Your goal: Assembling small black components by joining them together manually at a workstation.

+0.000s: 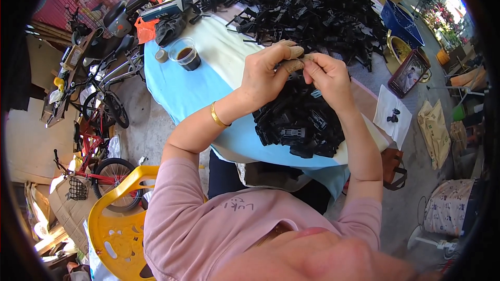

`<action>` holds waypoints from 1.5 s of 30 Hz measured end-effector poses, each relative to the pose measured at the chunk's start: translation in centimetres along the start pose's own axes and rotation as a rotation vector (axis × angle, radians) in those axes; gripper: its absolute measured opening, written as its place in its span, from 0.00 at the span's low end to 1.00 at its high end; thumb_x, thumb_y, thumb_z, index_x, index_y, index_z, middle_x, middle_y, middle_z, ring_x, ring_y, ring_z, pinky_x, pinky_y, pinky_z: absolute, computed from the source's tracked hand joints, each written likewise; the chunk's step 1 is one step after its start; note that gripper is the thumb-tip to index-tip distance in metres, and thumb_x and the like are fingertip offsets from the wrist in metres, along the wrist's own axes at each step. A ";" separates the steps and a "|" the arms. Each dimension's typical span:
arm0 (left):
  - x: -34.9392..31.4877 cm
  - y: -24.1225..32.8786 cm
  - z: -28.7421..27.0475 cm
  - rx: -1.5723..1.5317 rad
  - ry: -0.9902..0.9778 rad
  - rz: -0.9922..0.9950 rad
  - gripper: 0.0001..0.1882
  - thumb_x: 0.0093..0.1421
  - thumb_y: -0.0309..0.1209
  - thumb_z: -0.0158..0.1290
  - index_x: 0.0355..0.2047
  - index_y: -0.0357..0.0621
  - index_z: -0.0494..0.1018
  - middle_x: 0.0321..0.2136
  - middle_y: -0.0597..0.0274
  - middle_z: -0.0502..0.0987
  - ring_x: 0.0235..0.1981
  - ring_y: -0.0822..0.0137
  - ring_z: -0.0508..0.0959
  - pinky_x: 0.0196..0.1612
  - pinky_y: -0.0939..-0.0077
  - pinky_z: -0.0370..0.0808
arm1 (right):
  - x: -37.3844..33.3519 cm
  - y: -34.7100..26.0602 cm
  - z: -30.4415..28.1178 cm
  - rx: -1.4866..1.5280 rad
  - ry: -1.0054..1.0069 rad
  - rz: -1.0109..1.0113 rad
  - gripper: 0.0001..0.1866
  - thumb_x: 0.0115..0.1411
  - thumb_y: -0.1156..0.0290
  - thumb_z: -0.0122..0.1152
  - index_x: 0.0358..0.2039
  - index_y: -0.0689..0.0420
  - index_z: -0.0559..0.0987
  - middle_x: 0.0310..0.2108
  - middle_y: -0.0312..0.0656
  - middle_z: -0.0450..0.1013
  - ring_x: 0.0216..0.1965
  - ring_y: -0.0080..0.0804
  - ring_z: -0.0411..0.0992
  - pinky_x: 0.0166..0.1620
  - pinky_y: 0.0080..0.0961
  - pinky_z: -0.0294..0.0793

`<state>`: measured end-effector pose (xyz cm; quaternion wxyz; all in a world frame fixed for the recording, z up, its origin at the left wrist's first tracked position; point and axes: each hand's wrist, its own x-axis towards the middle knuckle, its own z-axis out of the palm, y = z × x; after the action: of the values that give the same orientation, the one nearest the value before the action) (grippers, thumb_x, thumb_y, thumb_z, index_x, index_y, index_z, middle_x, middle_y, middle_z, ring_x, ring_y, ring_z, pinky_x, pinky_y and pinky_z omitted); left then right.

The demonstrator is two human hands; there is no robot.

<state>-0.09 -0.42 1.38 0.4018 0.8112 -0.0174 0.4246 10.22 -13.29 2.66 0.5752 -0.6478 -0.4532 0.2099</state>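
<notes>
My left hand [264,72] and my right hand [330,79] meet above the table, fingertips pinched close together. Beige covers wrap the thumb and a fingertip of my left hand. The thumb and forefinger of my right hand press together right beside those covered tips. Whatever lies between the fingers is hidden or too small to make out. Directly below the hands is a smaller pile of black plastic parts [298,131] near the table's front edge. Farther back rises a large heap of similar black parts [307,8].
A cloth-covered table [172,93] carries a clear cup of dark liquid [187,56] and an orange bag [147,29] at left. At right are a phone [410,75], a white paper [388,109] with small black pieces, and a blue basket [400,23]. A yellow chair [122,229] stands lower left, near bicycles [112,177].
</notes>
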 end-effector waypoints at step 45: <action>0.3 -0.5 0.4 -0.673 -0.063 -0.210 0.13 0.52 0.20 0.54 0.37 0.36 0.66 0.29 0.66 0.72 0.27 0.81 0.70 0.29 0.87 0.69 | -0.2 -0.1 0.3 0.123 0.003 -0.035 0.10 0.60 0.71 0.49 0.36 0.62 0.76 0.17 0.31 0.66 0.13 0.08 0.52 0.16 0.06 0.47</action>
<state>0.55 -0.29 1.17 0.6872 0.6434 -0.0851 0.3264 9.89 -13.31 2.63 0.6182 -0.6036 -0.4497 0.2264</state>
